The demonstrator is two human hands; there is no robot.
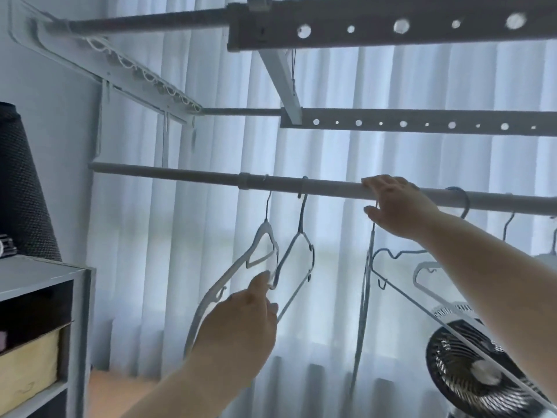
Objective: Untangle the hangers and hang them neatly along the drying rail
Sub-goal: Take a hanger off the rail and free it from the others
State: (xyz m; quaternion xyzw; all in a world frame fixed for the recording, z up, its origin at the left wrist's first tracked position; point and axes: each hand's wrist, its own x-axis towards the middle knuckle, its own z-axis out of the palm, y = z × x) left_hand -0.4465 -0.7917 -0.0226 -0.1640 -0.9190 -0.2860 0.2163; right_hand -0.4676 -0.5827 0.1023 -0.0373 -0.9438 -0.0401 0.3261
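Currently mid-untangle. Left hand (241, 321) pinches the low shoulder of the dark wire hanger (301, 239), right where it crosses the white hanger (260, 239). Both hooks sit on the drying rail (180, 172), close together. Right hand (401, 206) wraps the rail further right, thumb under, clamping the hook of a thin blue hanger (368, 267) that hangs skewed. Suggest: lift the dark one's shoulder clear of the white loop first, then slide the hooks apart; no sideways yank. More hangers (422, 271) bunched far right. Containers: tan bin (27, 363) in the left shelf unit (81, 297), contents not visible.
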